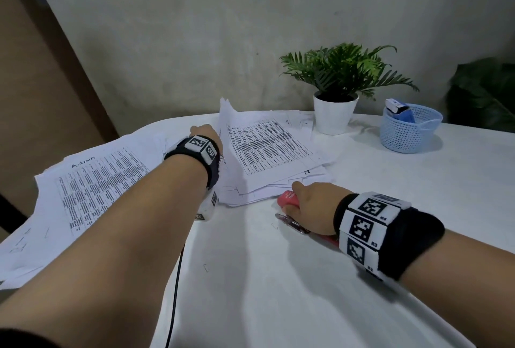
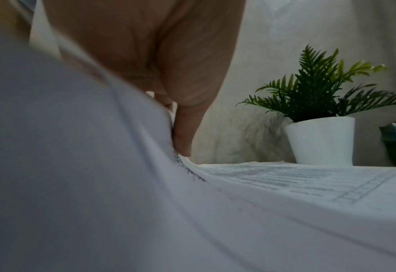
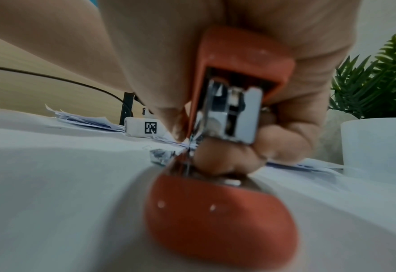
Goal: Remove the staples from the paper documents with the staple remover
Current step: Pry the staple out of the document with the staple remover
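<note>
A stack of printed paper documents (image 1: 267, 152) lies mid-table. My left hand (image 1: 205, 132) reaches to its left edge and pinches the top sheets, which curl upward there. In the left wrist view the thumb (image 2: 183, 136) presses against the lifted paper (image 2: 99, 165), and the other fingers are hidden behind it. My right hand (image 1: 302, 204) grips a red staple remover (image 1: 288, 197) with metal jaws, resting on the table just in front of the stack. In the right wrist view the fingers (image 3: 227, 158) curl round the red staple remover (image 3: 239, 70).
A second pile of printed sheets (image 1: 92, 180) spreads at the left table edge. A potted plant (image 1: 334, 113) and a blue basket (image 1: 409, 130) stand at the back right. Loose staples (image 1: 206, 268) lie on the white table (image 1: 306, 292). A black cable (image 1: 175, 292) runs under my left arm.
</note>
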A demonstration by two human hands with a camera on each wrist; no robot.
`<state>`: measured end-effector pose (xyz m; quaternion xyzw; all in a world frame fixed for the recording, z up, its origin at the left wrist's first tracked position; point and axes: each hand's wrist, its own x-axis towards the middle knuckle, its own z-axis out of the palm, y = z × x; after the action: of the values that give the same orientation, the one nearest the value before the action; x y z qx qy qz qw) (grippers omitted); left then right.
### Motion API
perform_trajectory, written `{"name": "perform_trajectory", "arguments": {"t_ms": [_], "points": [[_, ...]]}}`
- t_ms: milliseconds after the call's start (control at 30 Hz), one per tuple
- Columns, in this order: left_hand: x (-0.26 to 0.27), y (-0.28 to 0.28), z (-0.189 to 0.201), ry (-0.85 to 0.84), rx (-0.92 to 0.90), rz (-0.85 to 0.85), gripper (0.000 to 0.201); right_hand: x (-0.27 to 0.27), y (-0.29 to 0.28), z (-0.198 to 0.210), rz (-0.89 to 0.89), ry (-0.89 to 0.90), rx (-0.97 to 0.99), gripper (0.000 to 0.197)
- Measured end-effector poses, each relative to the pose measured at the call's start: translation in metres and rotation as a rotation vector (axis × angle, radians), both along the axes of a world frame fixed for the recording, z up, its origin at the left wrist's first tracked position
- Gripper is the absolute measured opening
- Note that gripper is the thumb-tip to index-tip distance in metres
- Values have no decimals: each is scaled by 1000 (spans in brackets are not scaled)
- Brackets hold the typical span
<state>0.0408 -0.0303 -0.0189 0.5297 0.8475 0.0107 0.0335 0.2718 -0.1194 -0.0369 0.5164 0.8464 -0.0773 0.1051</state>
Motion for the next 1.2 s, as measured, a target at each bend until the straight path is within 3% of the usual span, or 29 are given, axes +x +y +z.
{"name": "perform_trajectory", "arguments": {"t_ms": [133,267,467,600,767,867,1033,1100,1200], "points": [[-2,1,4,73,28,-78,30,-2,-2,3,-17,-9,-16,50],[-2,-2,2,-12,89,-78,29,-2,-3,5,-26,-9,-18,53],[2,-16,13,-296,100,-107,64,10,-4,11,-22,63,-10,44],[1,-47,51,-225,34,-190,48,31,-10,38,4,260,-16,35],[-1,-120,63,-134,-243,-311,40,52,-27,77,-5,439,55,39],[12,-168,57,-255,-404,-393,29,53,-28,83,-28,410,72,42],[37,-208,44,-480,-773,-477,35,40,-26,58,-53,250,-24,37],[44,-203,48,-409,-802,-507,29,33,-26,46,-58,177,-65,44],[52,-177,50,-140,-541,-588,27,27,-26,31,-73,93,-89,53]]}}
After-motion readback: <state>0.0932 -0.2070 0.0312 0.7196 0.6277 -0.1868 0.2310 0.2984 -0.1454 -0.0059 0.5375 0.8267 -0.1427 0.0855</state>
